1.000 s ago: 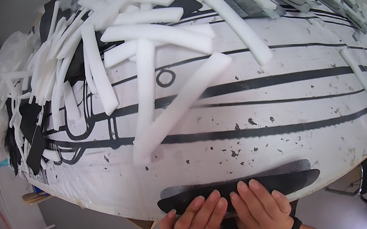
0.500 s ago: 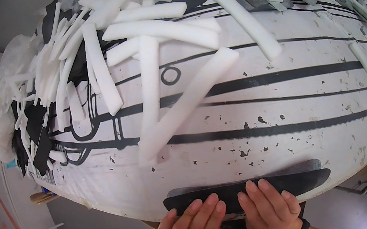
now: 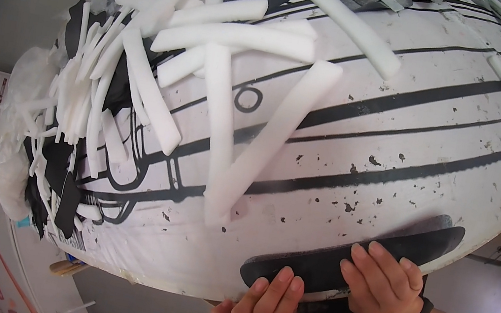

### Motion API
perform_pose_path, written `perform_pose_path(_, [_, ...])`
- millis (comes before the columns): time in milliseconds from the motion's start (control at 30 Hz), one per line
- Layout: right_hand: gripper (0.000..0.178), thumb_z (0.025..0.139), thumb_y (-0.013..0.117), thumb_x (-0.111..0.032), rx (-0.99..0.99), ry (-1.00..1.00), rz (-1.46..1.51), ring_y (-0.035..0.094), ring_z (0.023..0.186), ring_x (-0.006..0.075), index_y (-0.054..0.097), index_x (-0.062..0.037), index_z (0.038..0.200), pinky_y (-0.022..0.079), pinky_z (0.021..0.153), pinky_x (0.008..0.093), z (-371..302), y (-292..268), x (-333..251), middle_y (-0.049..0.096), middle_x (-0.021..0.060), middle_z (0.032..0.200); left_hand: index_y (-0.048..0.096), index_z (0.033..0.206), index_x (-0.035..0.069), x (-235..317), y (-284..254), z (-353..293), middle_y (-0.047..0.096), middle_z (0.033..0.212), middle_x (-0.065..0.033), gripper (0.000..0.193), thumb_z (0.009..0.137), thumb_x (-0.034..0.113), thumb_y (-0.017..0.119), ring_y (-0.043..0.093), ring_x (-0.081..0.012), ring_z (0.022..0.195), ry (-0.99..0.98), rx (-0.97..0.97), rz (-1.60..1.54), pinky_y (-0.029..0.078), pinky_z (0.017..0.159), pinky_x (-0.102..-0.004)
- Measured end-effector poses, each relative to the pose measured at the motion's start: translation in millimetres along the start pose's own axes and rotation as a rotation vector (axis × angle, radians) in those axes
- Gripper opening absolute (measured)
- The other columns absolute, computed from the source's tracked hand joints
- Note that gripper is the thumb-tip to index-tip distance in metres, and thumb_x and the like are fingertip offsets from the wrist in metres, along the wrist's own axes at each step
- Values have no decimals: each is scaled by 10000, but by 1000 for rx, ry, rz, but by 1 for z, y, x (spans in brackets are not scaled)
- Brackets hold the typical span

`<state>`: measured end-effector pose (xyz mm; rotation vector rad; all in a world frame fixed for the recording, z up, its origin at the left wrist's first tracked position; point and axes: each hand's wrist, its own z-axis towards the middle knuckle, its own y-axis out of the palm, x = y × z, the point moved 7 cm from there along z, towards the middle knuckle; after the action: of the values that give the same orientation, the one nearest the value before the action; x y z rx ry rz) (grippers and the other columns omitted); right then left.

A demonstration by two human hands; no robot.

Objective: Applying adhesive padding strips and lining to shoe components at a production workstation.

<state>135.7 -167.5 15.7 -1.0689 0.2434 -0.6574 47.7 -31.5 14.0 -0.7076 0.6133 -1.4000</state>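
Head view, present moment: broad white work surface (image 3: 293, 221), marked with dark lines, fills most of the field; it sits farther to the right than a second ago, probably from a turn of the head; white foam-like strips (image 3: 221, 111) lie heaped at left and centre, their arrangement unchanged; dark strip (image 3: 321, 269) lies along the near edge, slanting up to the right; grey margin (image 3: 436, 224), perhaps a second layer, shows behind its right end and is now scarcely visible at its left; right hand (image 3: 380, 287) rests half-curled fingers on the dark strip's right half, little altered in placement; left hand (image 3: 267, 307) has shifted towards the strip's left end, its fingertips on the near border and its outermost finger clear of it, so that the gap between the hands is wider; both thumbs are hidden, and whether either hand pinches the strip cannot be told; the change reads as a respacing of the hands, with handling unfinished.
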Motion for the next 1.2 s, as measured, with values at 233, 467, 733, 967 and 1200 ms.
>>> perform_pose_path(233, [271,1004,511,-264,-8,10,19,600,1230,113,674,-271,1221,249,1181,386,3,-2,-1,682,-75,1262,774,1013,229,1,-2,7,755,1073,105,192,921,227,606,540,-94,1100,-61,11,-29,208,1029,-379])
perform_pose_path(467, [258,1001,509,-217,-13,73,36,634,1181,120,710,-246,1160,293,1134,352,16,-8,2,701,-62,1224,754,1064,120,1,-2,32,760,1069,17,238,950,159,548,543,-135,947,-18,-160,17,257,960,-358])
perform_pose_path(733, [290,945,535,-174,-13,99,116,639,1186,139,722,-170,1166,373,1060,313,20,-14,4,697,-13,1248,740,1121,25,3,-6,49,754,1109,-78,283,953,108,528,580,-177,846,-15,-277,8,305,896,-333])
perform_pose_path(967, [317,911,557,-159,17,113,227,621,1209,158,711,-110,1184,428,1000,302,19,-18,11,673,34,1281,761,1137,59,-3,-6,43,750,1138,-12,284,926,157,597,599,-143,927,5,-200,-44,304,862,-346])
perform_pose_path(1200, [348,869,574,-142,60,97,267,621,1204,190,690,-63,1187,445,1001,325,18,-19,12,658,75,1286,745,1119,11,9,-13,62,728,1133,-81,269,935,156,613,632,-227,1013,71,-196,-46,385,990,-389])
